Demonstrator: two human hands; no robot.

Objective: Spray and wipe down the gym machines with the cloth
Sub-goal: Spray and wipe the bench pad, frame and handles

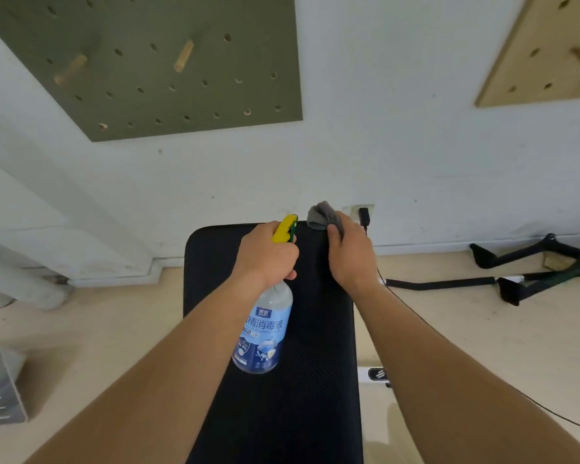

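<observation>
Head view: grey cloth (321, 214) is bunched in the gripping right hand (350, 257) at the far right corner of the black bench pad (302, 396), while the left hand (265, 254) is wrapped round the spray bottle (265, 329) above mid-pad. Judged early: no wet streaks discernible, near length probably unwiped. The far edge sits close to the wall (416, 155) and a plugged socket (364, 216); floor (114, 329) lies open either side.

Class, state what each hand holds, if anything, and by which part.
Left hand grips the spray bottle by its neck, below the yellow trigger. Right hand holds the grey cloth by its near end.
</observation>
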